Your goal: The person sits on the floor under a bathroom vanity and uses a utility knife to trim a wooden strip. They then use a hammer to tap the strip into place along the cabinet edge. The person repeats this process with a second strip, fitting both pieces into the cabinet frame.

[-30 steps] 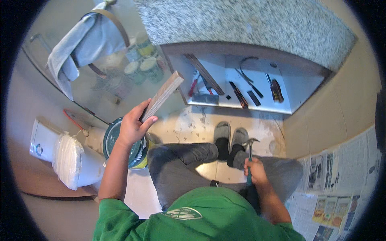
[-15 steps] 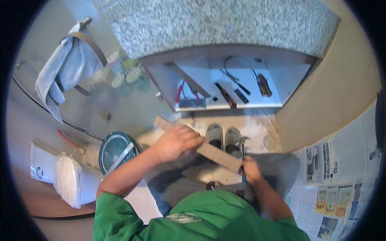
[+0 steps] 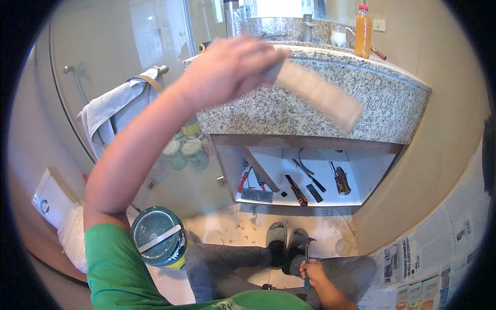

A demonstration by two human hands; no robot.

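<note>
My left hand [image 3: 227,72] is raised before the granite counter [image 3: 382,103], its fingers closed on one end of a flat light-brown wooden strip [image 3: 318,95]. The strip slants down to the right and is blurred by motion. Low down, by my right knee, my right hand [image 3: 314,272] grips a claw hammer [image 3: 307,252] by its green handle, head upward. Below the counter, an open cabinet [image 3: 369,183] holds a utility knife [image 3: 296,190], a screwdriver [image 3: 339,179], a dark block [image 3: 314,192] and other tools.
At my left stands a lidded green bucket [image 3: 155,219] with a metal ruler-like strip [image 3: 160,238] across it. A towel [image 3: 116,111] hangs on the glass door. An orange-filled bottle [image 3: 363,33] stands on the countertop. Newspaper [image 3: 413,263] lies at the right; debris dots the floor.
My left hand has lifted the wooden strip from above my lap up to the counter front. My right hand still holds the hammer, now apart from the strip. The view has tilted up.
</note>
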